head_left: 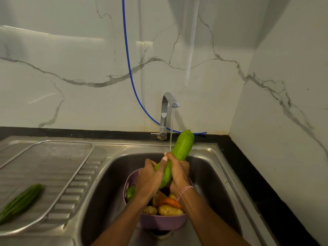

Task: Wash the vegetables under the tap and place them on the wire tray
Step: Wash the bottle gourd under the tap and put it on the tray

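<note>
A person's two bare hands grip a long, smooth, pale green gourd [182, 146] over a stainless steel sink [209, 178], its rounded top tilted up and to the right. A thin stream of water [171, 128] falls from the curved chrome tap [166, 110] and meets the gourd just above the hands. The left hand [149, 178] curls round the gourd's lower part, and the right hand [179, 172] wraps its middle, thumb laid across the skin; a red-and-white thread band [184, 189] circles that wrist. Both forearms reach up from the lower edge of the view. Beneath the hands, a perforated purple plastic colander [159, 223] sits in the basin with knobbly yellow potatoes [169, 210], an orange carrot [170, 202] and a round green vegetable [130, 192] in it. To the left, a fine-mesh wire tray [53, 166] with rounded corners lies on the ribbed drainboard, with a dark green, ridged vegetable [20, 203] lying on it. A blue hose [128, 59] hangs down the veined marble wall.
</note>
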Demonstrator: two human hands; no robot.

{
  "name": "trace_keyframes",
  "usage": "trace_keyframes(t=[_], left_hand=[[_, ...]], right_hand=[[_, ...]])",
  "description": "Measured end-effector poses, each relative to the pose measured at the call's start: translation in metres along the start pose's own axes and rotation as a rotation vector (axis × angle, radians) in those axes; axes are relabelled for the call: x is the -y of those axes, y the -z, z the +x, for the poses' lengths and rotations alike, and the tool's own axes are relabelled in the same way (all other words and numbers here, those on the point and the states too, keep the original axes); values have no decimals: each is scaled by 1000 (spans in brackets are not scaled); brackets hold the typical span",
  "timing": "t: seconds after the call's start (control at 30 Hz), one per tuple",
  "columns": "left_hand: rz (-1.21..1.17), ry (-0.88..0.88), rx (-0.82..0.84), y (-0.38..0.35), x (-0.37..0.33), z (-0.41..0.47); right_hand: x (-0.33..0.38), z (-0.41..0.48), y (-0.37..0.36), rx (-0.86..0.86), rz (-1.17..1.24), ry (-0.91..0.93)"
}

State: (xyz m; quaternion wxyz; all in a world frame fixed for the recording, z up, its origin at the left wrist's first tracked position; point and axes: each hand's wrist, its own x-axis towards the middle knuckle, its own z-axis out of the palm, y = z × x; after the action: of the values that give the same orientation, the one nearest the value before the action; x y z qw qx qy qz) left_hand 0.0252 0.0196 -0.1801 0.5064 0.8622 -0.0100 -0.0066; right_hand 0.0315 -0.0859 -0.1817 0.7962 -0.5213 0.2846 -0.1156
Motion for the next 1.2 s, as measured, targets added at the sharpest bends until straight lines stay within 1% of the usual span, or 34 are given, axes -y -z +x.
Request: trace_keyframes(t=[0.03, 0.07, 0.1, 0.13, 0.2, 0.23, 0.27, 0.3, 0.33, 0.37, 0.43, 0.47, 0.53, 0.57, 0.63, 0.7, 0.77, 0.8, 0.87, 0.9, 0.93, 1.0, 1.07, 1.1, 1.13, 1.2], left_hand=[[54, 11, -50, -1, -1, 3], [47, 50, -77, 0, -1, 9], [-51, 109, -64, 3, 0, 15], [-235, 191, -14, 7, -3, 18], [-630, 438, 232, 19, -4, 18], [-726, 519, 341, 26, -4, 14], [-784, 561, 408, 29, -2, 12], [-802, 586, 433, 30, -1, 10], [-798, 587, 404, 27, 2, 12], [-723, 552, 304, 23, 2, 12], [-471, 387, 16, 11, 1, 11], [-352, 281, -64, 5, -2, 6], [-138, 99, -91, -3, -10, -8], [-55, 57, -101, -4, -15, -14], [23, 22, -124, -2, -20, -12], [24, 100, -109, 2, -21, 0], [-74, 239, -38, 7, -21, 12], [-193, 308, 29, 10, -20, 14], [-539, 433, 258, 16, -19, 9], [-644, 462, 328, 19, -20, 5], [-688, 459, 350, 18, -16, 6], [-660, 425, 299, 9, -12, 5], [-431, 348, 54, -5, -12, 4], [-295, 267, -69, -8, -14, 0], [-206, 167, -146, -11, -16, -6], [-173, 33, -178, -12, -23, -17]], right_hand=[[2, -1, 1, 15, -2, -16], [5, -2, 1, 54, 15, -25], [7, -5, 1, 108, 36, -33], [8, -7, 1, 172, 51, -46], [9, -17, -3, 262, 49, -79], [7, -19, -5, 274, 36, -82], [5, -21, -6, 289, 32, -71], [2, -20, -8, 286, 30, -49], [1, -19, -8, 274, 40, -19], [1, -18, -8, 243, 43, 9], [-1, -13, -7, 127, -16, 39], [-2, -11, -6, 73, -36, 41], [-3, -10, -4, 36, -26, 18], [-1, -11, -2, 51, -28, 2], [3, -13, 1, 112, -6, -27], [8, -19, 2, 178, 29, -68], [8, -21, 2, 219, 37, -97], [7, -23, 2, 249, 38, -113], [3, -23, 2, 284, 77, -158], [1, -21, 3, 307, 95, -165], [1, -22, 5, 335, 106, -165], [1, -21, 6, 315, 51, -88], [1, -21, 5, 266, -10, 12], [-1, -19, 3, 230, -27, 60], [-3, -16, 2, 199, -33, 85], [-5, -12, -2, 184, -10, 88]])
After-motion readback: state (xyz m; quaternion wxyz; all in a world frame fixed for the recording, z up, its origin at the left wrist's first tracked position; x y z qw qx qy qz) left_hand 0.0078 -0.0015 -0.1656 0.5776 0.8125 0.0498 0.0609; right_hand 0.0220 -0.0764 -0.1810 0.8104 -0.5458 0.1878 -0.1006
